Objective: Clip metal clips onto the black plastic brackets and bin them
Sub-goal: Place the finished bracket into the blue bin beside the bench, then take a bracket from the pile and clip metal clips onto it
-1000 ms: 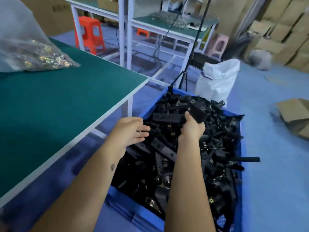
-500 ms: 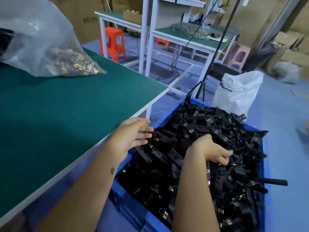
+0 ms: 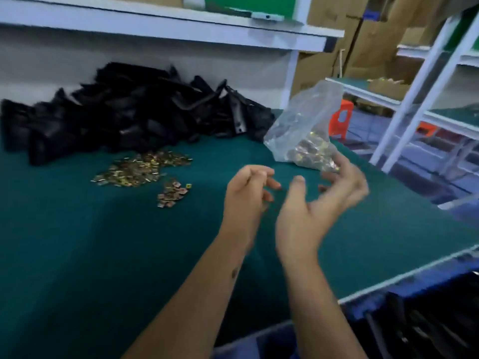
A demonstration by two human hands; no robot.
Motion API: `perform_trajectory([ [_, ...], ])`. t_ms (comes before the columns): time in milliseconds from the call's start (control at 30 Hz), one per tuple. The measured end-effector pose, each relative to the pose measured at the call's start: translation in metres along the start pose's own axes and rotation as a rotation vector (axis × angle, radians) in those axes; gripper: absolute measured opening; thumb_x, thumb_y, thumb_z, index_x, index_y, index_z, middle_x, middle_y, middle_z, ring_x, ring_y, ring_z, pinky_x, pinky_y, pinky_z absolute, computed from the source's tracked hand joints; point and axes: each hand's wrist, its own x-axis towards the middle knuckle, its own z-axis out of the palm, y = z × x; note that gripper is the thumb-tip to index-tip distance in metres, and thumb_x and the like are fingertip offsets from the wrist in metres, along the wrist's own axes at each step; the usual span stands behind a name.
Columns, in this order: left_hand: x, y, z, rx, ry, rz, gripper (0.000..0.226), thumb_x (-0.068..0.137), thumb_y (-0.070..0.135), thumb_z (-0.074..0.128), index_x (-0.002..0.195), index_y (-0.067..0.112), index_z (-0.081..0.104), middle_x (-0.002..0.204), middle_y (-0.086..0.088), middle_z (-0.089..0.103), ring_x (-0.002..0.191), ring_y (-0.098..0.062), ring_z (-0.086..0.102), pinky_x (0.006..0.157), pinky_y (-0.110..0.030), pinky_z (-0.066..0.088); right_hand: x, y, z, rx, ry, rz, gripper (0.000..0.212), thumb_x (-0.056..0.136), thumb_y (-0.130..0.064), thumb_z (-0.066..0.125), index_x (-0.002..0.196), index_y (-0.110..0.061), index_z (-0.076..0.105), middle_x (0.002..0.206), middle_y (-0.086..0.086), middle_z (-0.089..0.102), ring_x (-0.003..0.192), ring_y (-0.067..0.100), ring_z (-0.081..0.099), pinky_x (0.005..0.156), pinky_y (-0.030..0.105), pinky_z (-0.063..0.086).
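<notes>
Both hands have left the blue bin [image 3: 368, 304], now at the right wrist, and the left hand [image 3: 246, 193] and right hand [image 3: 318, 203] hover empty, fingers loosely parted, over the green felt-like worktop [image 3: 77, 242], so another cycle seems due: matte angular black plastic brackets [image 3: 134, 112] heap beyond them, with shiny brassy metal clips [image 3: 140, 169] scattered nearer, left of the left hand.

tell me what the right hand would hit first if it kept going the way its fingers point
Most likely the clear plastic bag of metal clips: the right hand is empty, its fingers aimed up and away at the bag's lower edge. Blur leaves the gap unclear.
</notes>
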Motion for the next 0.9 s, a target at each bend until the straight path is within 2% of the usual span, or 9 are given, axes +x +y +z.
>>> perform_trajectory([
  [100,0.022,0.015,-0.068,0.031,0.266,0.106,0.024,0.1,0.006,0.047,0.084,0.012,0.064,0.06,0.011,0.063,0.055,-0.003,0.057,0.053,-0.019,0.047,-0.038,0.003,0.07,-0.006,-0.459,0.022,0.049,0.082,-0.001,0.055,0.128,-0.017,0.049,0.13,0.0,0.033,0.113,0.017,0.045,0.1,0.025,0.039],
  [167,0.035,0.024,-0.114,0.148,0.455,0.142,0.025,0.099,0.009,0.048,0.083,0.015,0.065,0.06,0.011,0.063,0.056,0.0,0.057,0.055,-0.019,0.047,-0.054,0.01,0.105,-0.095,-0.693,-0.027,0.049,0.083,-0.003,0.059,0.131,-0.014,0.049,0.129,-0.003,0.032,0.115,0.016,0.043,0.102,0.03,0.04],
  [300,0.06,0.032,-0.191,0.246,0.713,0.14,0.028,0.097,0.009,0.047,0.076,0.021,0.061,0.075,0.001,0.06,0.068,-0.013,0.052,0.066,-0.031,0.042,-0.064,0.044,0.146,-0.296,-0.931,-0.147,0.049,0.088,-0.013,0.062,0.134,-0.018,0.045,0.135,0.002,0.034,0.117,0.017,0.042,0.101,0.041,0.041],
  [400,0.072,0.024,-0.219,0.308,0.805,0.052,0.026,0.094,0.012,0.046,0.077,0.023,0.061,0.079,0.003,0.061,0.066,-0.011,0.05,0.063,-0.028,0.044,-0.06,0.066,0.173,-0.407,-1.008,-0.076,0.049,0.091,-0.019,0.06,0.137,-0.022,0.044,0.132,-0.002,0.035,0.117,0.018,0.041,0.102,0.042,0.041],
  [500,0.081,0.016,-0.223,0.423,0.737,0.003,0.025,0.093,0.016,0.045,0.082,0.028,0.064,0.075,0.008,0.063,0.062,-0.008,0.051,0.057,-0.025,0.043,-0.047,0.085,0.198,-0.44,-1.045,0.08,0.047,0.092,-0.02,0.056,0.137,-0.026,0.045,0.121,-0.007,0.032,0.116,0.017,0.038,0.103,0.042,0.04],
  [667,0.086,0.014,-0.228,0.455,0.681,-0.032,0.024,0.092,0.022,0.049,0.077,0.032,0.065,0.062,0.016,0.061,0.049,0.003,0.049,0.058,-0.029,0.042,-0.02,0.104,0.249,-0.304,-0.933,0.334,0.045,0.094,-0.022,0.055,0.137,-0.035,0.048,0.121,-0.005,0.028,0.122,0.019,0.034,0.094,0.032,0.037],
  [767,0.089,0.014,-0.229,0.437,0.697,-0.069,0.025,0.093,0.023,0.051,0.076,0.033,0.066,0.062,0.015,0.062,0.048,0.002,0.049,0.059,-0.03,0.043,-0.005,0.106,0.275,-0.117,-0.872,0.55,0.054,0.098,-0.028,0.054,0.146,-0.044,0.036,0.126,-0.004,0.023,0.117,0.015,0.03,0.101,0.03,0.028],
  [833,0.09,0.014,-0.228,0.445,0.704,-0.084,0.024,0.093,0.023,0.051,0.078,0.033,0.067,0.067,0.015,0.064,0.046,0.004,0.05,0.059,-0.03,0.043,0.002,0.106,0.286,-0.084,-0.859,0.637,0.052,0.102,-0.03,0.049,0.149,-0.041,0.032,0.137,0.0,0.022,0.117,0.015,0.033,0.103,0.031,0.028],
  [900,0.09,0.013,-0.227,0.472,0.693,-0.079,0.023,0.093,0.022,0.051,0.081,0.032,0.067,0.068,0.015,0.065,0.047,0.006,0.05,0.058,-0.03,0.043,0.007,0.107,0.292,-0.107,-0.851,0.688,0.046,0.104,-0.03,0.045,0.15,-0.035,0.037,0.153,0.001,0.016,0.13,0.019,0.035,0.108,0.033,0.029],
])
